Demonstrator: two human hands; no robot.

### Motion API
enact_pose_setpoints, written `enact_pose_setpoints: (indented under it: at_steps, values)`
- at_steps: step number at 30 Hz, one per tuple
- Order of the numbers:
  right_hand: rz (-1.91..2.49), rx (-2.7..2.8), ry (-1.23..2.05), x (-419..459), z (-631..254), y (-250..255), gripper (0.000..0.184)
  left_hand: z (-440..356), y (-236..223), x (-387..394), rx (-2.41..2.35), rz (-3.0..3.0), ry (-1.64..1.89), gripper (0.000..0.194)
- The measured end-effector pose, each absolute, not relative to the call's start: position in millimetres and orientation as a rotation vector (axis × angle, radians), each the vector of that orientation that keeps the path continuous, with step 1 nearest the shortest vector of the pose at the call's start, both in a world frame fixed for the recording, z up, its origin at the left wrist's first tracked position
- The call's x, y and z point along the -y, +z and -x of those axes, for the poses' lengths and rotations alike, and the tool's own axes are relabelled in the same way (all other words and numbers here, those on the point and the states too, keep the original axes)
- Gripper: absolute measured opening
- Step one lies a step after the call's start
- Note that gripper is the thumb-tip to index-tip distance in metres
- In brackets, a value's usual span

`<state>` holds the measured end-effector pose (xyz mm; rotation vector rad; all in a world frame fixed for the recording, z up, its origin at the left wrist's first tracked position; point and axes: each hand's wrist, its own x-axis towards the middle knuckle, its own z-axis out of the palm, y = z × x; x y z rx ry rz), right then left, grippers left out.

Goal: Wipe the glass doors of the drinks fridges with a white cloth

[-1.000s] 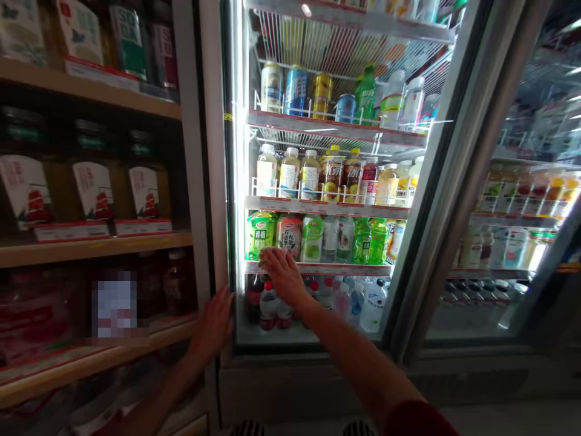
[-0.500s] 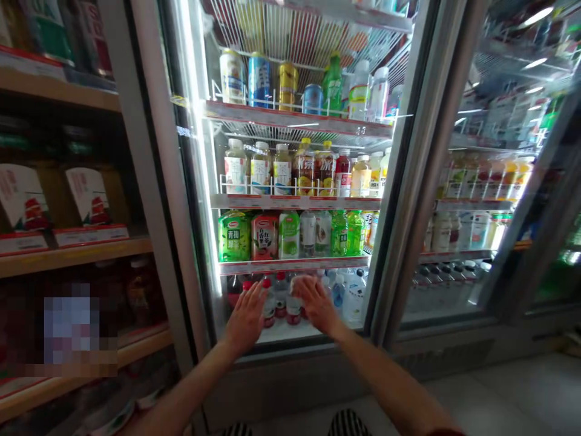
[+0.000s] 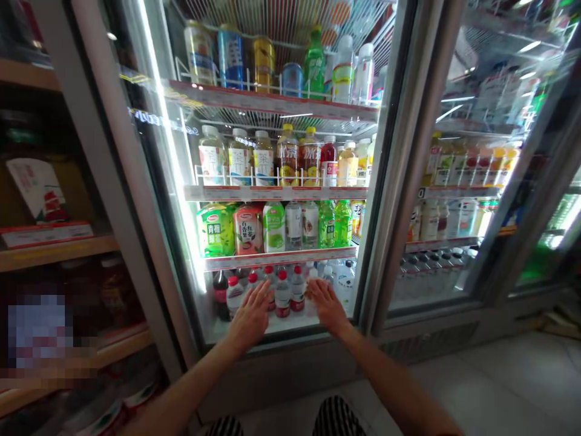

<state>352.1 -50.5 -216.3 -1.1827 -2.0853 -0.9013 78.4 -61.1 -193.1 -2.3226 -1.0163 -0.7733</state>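
My left hand is raised before the lowest shelf of a lit drinks cooler, fingers stretched out and nothing in it. My right hand is level with it to the right, palm turned inward, its fingers extended and apart from the left. Between the hands stand small clear bottles with red caps and red labels. Another red-capped bottle and a dark bottle stand left of my left hand. Clear water bottles are beyond my right hand. Whether my fingertips touch the cooler's glass, I cannot tell.
Above are green and red jugs, tea bottles and cans on wire shelves. A metal door frame separates a second cooler on the right. Wooden shelves with large bottles stand left. My striped knees show below.
The view has shifted slightly, so the cooler appears further left. My hands have moved a little further apart, showing more of the red-capped bottles between them.
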Motion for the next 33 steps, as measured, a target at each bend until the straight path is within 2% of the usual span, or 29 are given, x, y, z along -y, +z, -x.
enact_pose_setpoints:
  at_steps: [6, 11, 13, 18, 20, 25, 28, 31, 33]
  values:
    - [1.441, 1.435, -0.884, 31, -405, -158, 0.062, -85, -189, 56, 1.101, 2.291, -0.808, 0.051]
    - [1.485, 1.416, -0.741, 50, -402, -230, 0.065, -80, -194, 53, 1.033, 2.273, -0.792, 0.048]
    - [1.494, 1.419, -0.695, 51, -407, -234, 0.063, -74, -197, 51, 1.014, 2.261, -0.782, 0.047]
    - [1.418, 1.248, -0.748, 18, -404, -149, 0.061, -68, -196, 48, 1.021, 2.267, -0.791, 0.048]
    - [1.328, 1.322, -0.824, 12, -375, -142, 0.063, -66, -196, 48, 1.029, 2.266, -0.816, 0.049]
    - [0.856, 2.002, -1.020, 32, -306, -198, 0.056, -40, -208, 51, 1.047, 2.229, -0.832, 0.053]
    - [0.658, 2.279, -1.118, 28, -301, -176, 0.048, -14, -215, 53, 1.116, 2.205, -0.855, 0.054]
    - [0.915, 2.104, -1.097, 13, -291, -135, 0.049, 4, -219, 54, 1.220, 2.185, -0.922, 0.055]
    - [1.057, 1.957, -1.041, 10, -277, -133, 0.051, 11, -221, 54, 1.276, 2.177, -0.968, 0.055]
